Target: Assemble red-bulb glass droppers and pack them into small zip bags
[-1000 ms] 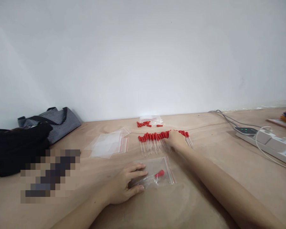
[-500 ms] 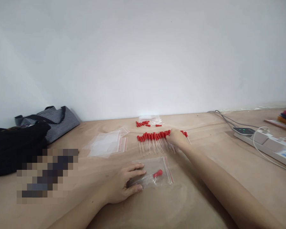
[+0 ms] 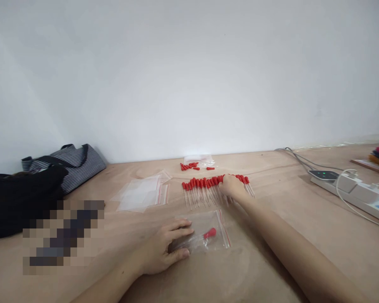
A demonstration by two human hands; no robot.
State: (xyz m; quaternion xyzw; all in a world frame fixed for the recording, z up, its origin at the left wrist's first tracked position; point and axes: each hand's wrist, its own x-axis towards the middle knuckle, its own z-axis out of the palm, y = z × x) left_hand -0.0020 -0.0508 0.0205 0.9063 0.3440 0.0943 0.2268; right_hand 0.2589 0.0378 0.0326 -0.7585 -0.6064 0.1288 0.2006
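Observation:
My left hand [image 3: 169, 244] lies with spread fingers on the left side of a clear zip bag [image 3: 214, 221], pressing it to the table. Inside that bag is a dropper [image 3: 210, 232] with a red bulb, its clear tube running toward my palm. Farther off, my right hand [image 3: 232, 186] reaches into a row of droppers [image 3: 200, 185], whose red bulbs point to the wall and thin clear stems toward me. The fingers there are closed at a red bulb, and my hand hides part of the row.
Flat zip bags [image 3: 135, 193] lie overlapping left of the row. Loose red bulbs [image 3: 188, 166] and a plastic bag [image 3: 198, 160] sit near the wall. A striped bag [image 3: 82, 162] and black cloth [image 3: 25, 198] are left; a power strip [image 3: 353, 191] with cables is right.
My right hand has shifted slightly within the dropper row, and more bulbs show to its right. The left hand stays on the zip bag. The camera view has tilted a little.

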